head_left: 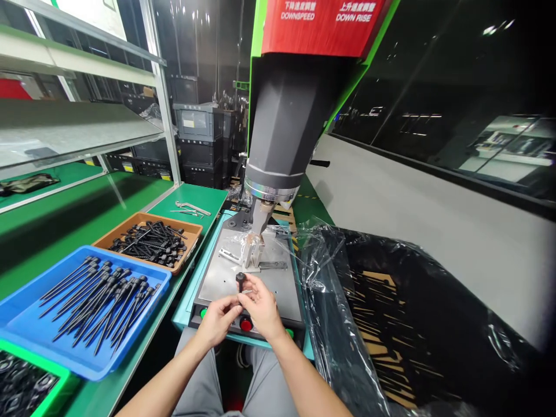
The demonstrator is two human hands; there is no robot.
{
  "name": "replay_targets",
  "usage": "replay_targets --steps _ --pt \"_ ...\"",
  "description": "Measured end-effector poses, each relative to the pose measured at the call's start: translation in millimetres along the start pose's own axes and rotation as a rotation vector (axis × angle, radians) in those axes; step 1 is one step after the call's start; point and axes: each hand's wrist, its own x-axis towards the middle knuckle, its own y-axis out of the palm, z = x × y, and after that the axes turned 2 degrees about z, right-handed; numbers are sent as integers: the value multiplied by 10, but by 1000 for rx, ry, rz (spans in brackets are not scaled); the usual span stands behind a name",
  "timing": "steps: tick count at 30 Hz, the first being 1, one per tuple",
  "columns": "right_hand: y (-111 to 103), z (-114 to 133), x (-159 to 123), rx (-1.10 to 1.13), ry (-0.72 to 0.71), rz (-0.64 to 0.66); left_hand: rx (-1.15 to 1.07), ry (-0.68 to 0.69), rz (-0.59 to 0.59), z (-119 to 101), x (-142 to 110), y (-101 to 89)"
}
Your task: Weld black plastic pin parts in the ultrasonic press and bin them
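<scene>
In front of the machine's metal base plate, both hands are together on a black plastic spike with a round knobbed head. My right hand pinches it just under the head, between thumb and fingers. Lower down, my left hand is closed with thumb and forefinger at its shaft. Most of the shaft is hidden by the fingers. Beyond them, a small metal fixture stands on the plate beneath the tapered tool tip of the red and green press-like machine.
On the left bench, a blue tray holds several long black spikes; an orange-brown tray behind it holds more black parts. A wrench lies farther back. A red button sits below my hands. Clear plastic sheeting drapes at right.
</scene>
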Motion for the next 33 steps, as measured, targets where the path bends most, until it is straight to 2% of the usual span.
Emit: replay_targets --steps 3,7,12,14,16,18,21,24,26,28,33 --pt "39 -28 0 61 108 83 -70 -92 -39 -71 -114 -21" --pt "121 -86 -11 198 194 131 -186 -200 -97 -122 -231 -37" --pt "176 -114 -22 243 281 159 -203 -218 -199 -117 -292 -128" --pt "139 -125 -49 222 307 160 -124 -214 -266 -154 -249 -285" --pt "68 -149 -95 205 337 160 43 -203 -369 -235 -154 -556" --pt "-28 -182 -158 188 355 153 239 -192 -478 -351 -22 -923" --pt "-187 -222 -280 169 392 117 381 -205 -599 -537 195 -1510" --pt "-340 -224 -428 152 424 62 497 -273 -716 -675 392 -1934" --pt "-435 -212 -526 145 446 19 545 -319 -756 -742 490 -2084" --pt "-524 -205 -613 141 486 -35 586 -340 -765 -803 547 -2149" --pt "-766 -228 -805 151 576 -157 701 -323 -713 -913 523 -2116"
